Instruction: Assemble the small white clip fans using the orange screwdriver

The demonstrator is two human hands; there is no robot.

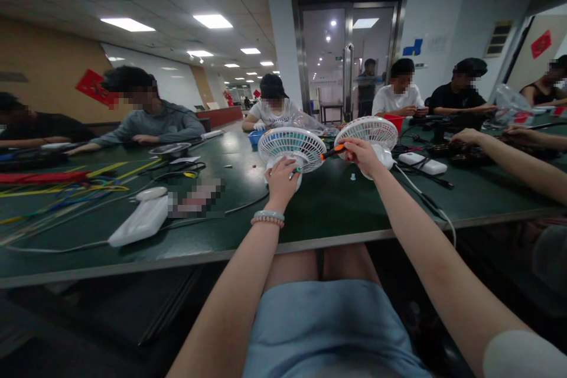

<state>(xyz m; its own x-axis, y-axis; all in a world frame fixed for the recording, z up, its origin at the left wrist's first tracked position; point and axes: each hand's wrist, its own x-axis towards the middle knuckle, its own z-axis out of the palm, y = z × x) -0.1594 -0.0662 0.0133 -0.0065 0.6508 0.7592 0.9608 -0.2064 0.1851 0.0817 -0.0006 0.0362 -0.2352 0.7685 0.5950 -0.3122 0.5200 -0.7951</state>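
Note:
A white fan (292, 144) with a slotted round grille stands in front of me. My left hand (282, 177) is closed around its back housing, and a small teal piece (296, 171) shows by the fingers. Closed on an orange-and-black screwdriver (339, 148), my right hand (362, 155) is at the right of that fan. The tool points left toward the grille; whether its tip touches anything I cannot make out. Just behind the right hand is a second white fan (376, 129), partly covered by it. Below it lies a small pale blue cap (353, 176).
A white fan base (144, 218) with a cord lies on the green table (248, 230) at left, near loose cables. Another white box (423, 163) is at right. A red bin (393, 121) stands behind the second fan. Several people sit around; one person's arms (509, 156) reach in from the right.

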